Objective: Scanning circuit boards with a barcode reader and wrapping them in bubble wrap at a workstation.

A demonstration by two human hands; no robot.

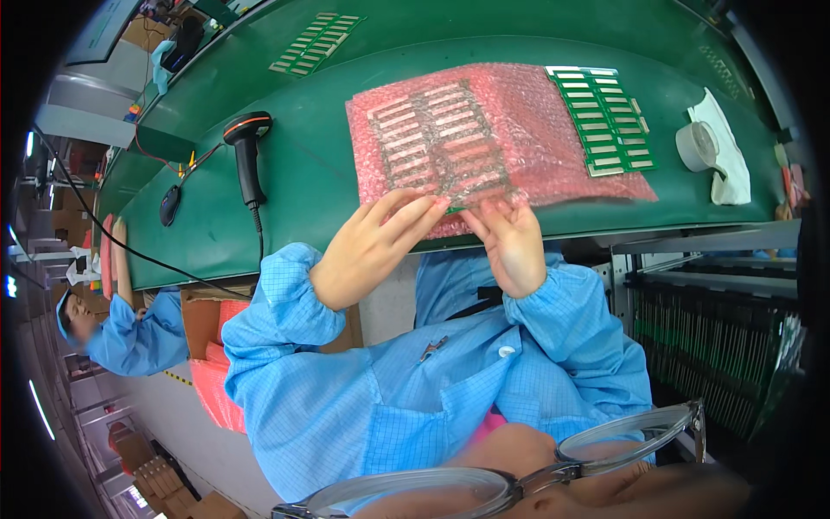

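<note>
A black handheld barcode scanner (246, 151) stands on the green work surface (303, 216), its dark cable running off the near edge, with a black computer mouse (170, 205) to its left. A bare green circuit board panel (605, 121) lies flat at the right, and another pale green panel (316, 43) lies farther back. A roll of white tape (696, 145) rests on a white cloth (726, 164). At far left sits a person in a blue smock (130, 333).
</note>
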